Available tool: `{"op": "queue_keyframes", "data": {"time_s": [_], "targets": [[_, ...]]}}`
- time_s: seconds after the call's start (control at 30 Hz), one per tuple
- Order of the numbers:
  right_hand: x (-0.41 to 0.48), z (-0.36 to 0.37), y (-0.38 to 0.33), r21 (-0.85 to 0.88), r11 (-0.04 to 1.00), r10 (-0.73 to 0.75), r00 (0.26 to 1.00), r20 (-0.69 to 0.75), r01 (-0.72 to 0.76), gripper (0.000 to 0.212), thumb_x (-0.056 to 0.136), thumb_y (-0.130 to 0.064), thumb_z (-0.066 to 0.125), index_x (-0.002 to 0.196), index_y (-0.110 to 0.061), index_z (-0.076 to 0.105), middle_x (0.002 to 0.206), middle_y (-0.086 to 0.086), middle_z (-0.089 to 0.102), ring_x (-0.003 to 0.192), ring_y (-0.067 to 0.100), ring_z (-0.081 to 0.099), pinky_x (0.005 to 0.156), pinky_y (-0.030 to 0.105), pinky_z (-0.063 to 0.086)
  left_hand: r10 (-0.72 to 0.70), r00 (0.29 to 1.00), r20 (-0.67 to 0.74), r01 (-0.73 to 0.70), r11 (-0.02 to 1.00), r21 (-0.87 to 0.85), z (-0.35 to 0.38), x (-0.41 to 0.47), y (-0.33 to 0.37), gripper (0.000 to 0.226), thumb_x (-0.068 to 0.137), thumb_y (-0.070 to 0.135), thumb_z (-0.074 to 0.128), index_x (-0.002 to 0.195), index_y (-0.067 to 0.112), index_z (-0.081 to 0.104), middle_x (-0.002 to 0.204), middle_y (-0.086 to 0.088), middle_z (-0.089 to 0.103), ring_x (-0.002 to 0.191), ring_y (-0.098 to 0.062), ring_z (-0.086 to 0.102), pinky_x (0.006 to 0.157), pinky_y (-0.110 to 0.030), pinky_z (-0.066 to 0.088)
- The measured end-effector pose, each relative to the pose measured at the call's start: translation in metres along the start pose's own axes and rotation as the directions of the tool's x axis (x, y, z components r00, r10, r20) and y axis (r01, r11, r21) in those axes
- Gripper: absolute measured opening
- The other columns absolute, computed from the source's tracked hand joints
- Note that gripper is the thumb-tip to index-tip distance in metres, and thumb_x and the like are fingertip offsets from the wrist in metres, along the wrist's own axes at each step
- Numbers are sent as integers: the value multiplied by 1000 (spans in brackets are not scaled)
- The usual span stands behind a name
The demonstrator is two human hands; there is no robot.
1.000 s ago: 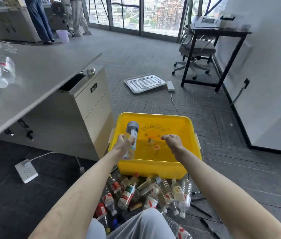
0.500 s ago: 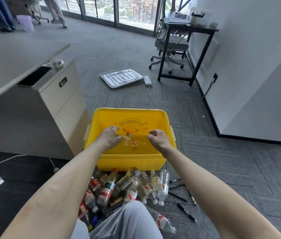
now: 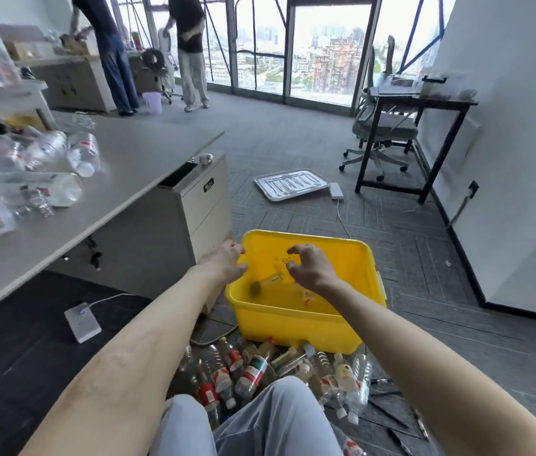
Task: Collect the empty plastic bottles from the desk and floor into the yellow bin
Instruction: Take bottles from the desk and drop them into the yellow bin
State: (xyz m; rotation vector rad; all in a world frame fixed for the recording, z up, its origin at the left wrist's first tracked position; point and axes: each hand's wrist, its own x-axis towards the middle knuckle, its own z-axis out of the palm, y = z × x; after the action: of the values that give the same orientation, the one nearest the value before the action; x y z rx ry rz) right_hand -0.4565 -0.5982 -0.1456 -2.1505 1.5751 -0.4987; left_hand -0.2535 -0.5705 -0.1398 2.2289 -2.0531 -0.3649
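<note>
Clear plastic bottles (image 3: 260,366), glossy yellow bin (image 3: 296,320)

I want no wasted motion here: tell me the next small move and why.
Probably lower the left hand to the floor pile and grip one bottle there. It and the right hand hover empty over the yellow bin, where a dropped bottle lies. The pile sits just before the bin's near wall, closer than the desk bottles.
</note>
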Motion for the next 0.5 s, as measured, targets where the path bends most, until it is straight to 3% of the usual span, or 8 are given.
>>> {"op": "queue_keyframes", "data": {"time_s": [0.27, 0.5], "targets": [[-27, 14, -116, -24, 955, -297, 955, -14, 296, 39, 93, -23, 56, 132, -16, 57, 134, 12, 55, 126, 31, 48, 101, 42, 42, -62, 971, -229, 92, 988, 121, -79, -122, -84, 36, 98, 33, 42, 129, 23, 55, 138, 2, 47, 127, -20, 45, 97, -39, 42], [-61, 48, -257, 100, 865, -495, 869, 10, 491, 35, 87, -18, 60, 121, -13, 63, 121, 13, 60, 115, 35, 55, 93, 37, 46, -205, 874, -440, 249, 967, 44, -142, -244, -174, 25, 94, 25, 51, 115, 19, 62, 124, 5, 58, 103, -17, 58, 80, -32, 49]]}}
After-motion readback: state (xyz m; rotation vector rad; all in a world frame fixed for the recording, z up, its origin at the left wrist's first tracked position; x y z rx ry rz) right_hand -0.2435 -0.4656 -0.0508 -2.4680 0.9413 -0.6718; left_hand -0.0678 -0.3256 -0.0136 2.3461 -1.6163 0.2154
